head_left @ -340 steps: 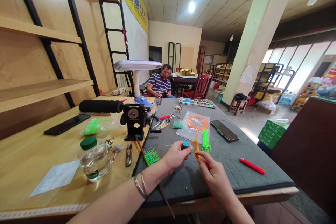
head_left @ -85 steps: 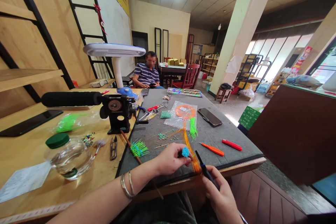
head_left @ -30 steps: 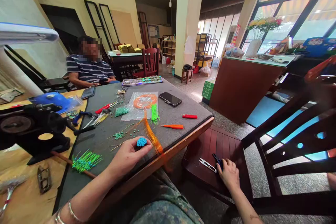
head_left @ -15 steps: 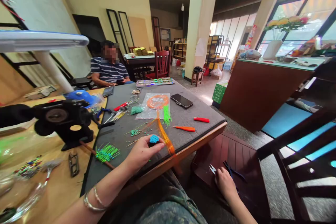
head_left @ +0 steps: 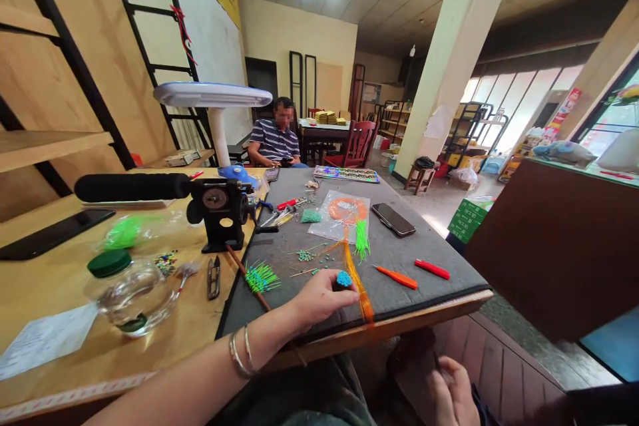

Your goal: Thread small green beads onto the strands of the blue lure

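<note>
First, a green-lidded jar [head_left: 130, 296] stands on the wooden tabletop [head_left: 172, 349], with snips [head_left: 213, 278] lying to its right. Green strands [head_left: 264, 277] lie at a brown rod [head_left: 235, 257] on the grey mat [head_left: 432, 296]. The left hand [head_left: 319, 296] pinches a blue-topped bundle [head_left: 343, 279] (dark underneath) between thumb and fingers, above the mat. Beside it runs a hank of orange strands [head_left: 363, 298], then an orange tool [head_left: 398, 277]. Low down, the right hand [head_left: 453, 391] is curled; whether it grips anything, I cannot tell.

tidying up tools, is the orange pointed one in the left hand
No, the orange pointed tool lies on the gray mat, apart from the left hand.
</note>
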Available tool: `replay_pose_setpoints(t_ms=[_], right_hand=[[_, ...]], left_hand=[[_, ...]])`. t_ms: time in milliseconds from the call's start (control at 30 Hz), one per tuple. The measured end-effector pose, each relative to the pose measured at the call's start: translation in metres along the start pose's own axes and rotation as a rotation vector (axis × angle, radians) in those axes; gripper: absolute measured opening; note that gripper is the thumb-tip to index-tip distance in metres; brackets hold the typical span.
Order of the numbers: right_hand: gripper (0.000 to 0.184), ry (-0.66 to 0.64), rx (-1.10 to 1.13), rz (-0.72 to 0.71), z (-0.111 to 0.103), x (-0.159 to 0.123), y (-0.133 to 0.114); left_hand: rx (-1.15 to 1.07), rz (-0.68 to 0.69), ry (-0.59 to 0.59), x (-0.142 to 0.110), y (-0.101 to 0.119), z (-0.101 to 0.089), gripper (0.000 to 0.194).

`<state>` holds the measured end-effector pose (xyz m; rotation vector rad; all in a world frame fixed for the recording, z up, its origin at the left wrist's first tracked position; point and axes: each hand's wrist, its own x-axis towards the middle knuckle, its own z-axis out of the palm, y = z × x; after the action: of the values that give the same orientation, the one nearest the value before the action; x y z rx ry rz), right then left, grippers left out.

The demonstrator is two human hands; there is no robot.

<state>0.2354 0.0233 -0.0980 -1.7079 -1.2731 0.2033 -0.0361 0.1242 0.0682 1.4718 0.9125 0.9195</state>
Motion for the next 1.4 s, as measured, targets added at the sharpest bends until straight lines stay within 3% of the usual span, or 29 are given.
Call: replay_pose_setpoints(t_ms=[100,167,300,500,800,1067,1233,1400], right_hand=[[0.033,-0.14,0.102,-0.224,0.004,0.008,-0.077],[0.033,-0.2,0.13,-0.348,0.008,0.015,-0.116],[0.03,-0.261,0.164,-0.413,0.02,0.027,-0.154],[0.03,-0.346,0.234,-0.392,0.036,0.03,-0.159],[0.03,-0.409,0.325,-0.379,0.043,0.031,-0.162],[0.037,-0.447,0.49,-0.219,0.04,0.03,-0.164],[0.04,-0.425,0.61,-0.097,0.039,0.03,-0.163],[0.038,-0.341,0.546,-0.104,0.036,0.027,-0.154]], left_hand=[[-0.01,-0.006,0.001,-0.001,0.001,0.0,0.012],[-0.005,0.006,-0.014,-0.001,0.002,0.0,0.011],[-0.014,0.048,-0.07,-0.002,0.005,-0.001,0.01],[-0.024,0.042,-0.114,-0.002,0.005,-0.002,0.012],[-0.046,-0.002,-0.127,-0.003,0.006,0.0,0.011],[-0.049,0.016,-0.155,-0.006,0.011,-0.002,0.014],[-0.022,0.054,-0.133,-0.005,0.011,-0.002,0.019],[0.015,0.031,-0.089,-0.003,0.008,-0.002,0.019]])
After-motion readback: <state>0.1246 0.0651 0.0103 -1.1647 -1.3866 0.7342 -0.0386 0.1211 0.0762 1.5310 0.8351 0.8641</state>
